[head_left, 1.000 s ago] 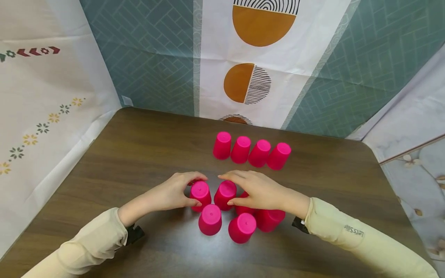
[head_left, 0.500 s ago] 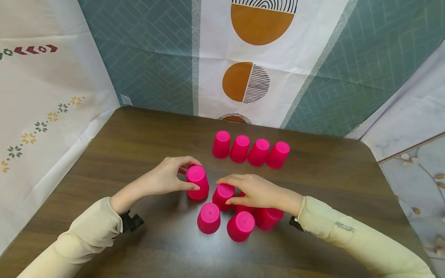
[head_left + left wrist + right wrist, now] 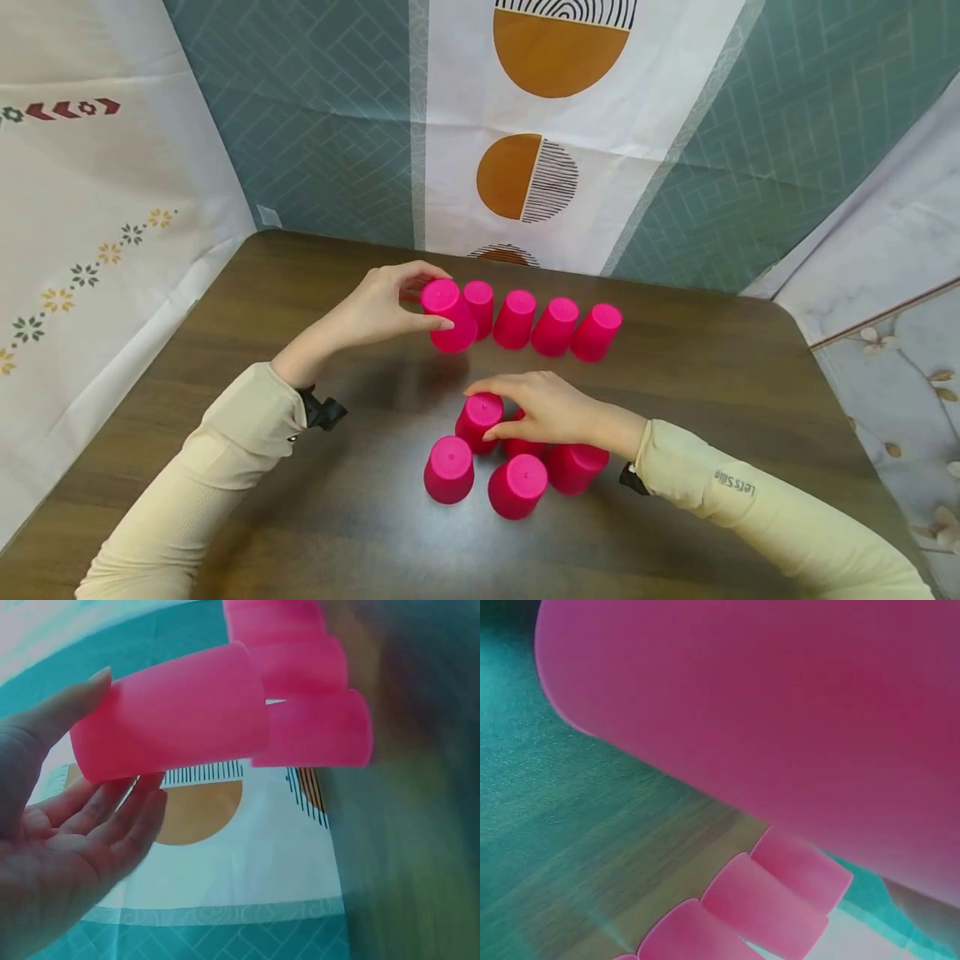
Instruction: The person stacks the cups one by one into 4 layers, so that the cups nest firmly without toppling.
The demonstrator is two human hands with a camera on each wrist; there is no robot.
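A pink cup (image 3: 172, 712) is being held by the left hand (image 3: 381, 308), pinched between the thumb and curled fingers, wide end down and tilted, just beyond the left end of a row of four cups (image 3: 555, 329) that is being lined up along the middle of the desk (image 3: 720, 375)'s far edge. Half a second ago this same cup was being gripped much nearer the desk's near edge, beside the cluster; since then it has been carried towards the far edge. It seems to be being held clear of the surface, though the left wrist view is too blurred for this to be certain. A second cup (image 3: 478, 425) is being enclosed by the right hand (image 3: 558, 408), its thumb and fingers curled round the sides; how firmly it is being gripped cannot be told. That hand is being kept almost where it was. Behind and below it, four more cups (image 3: 517, 487) are being left standing upside down between the desk's middle and its near edge, one being partly covered by the hand.
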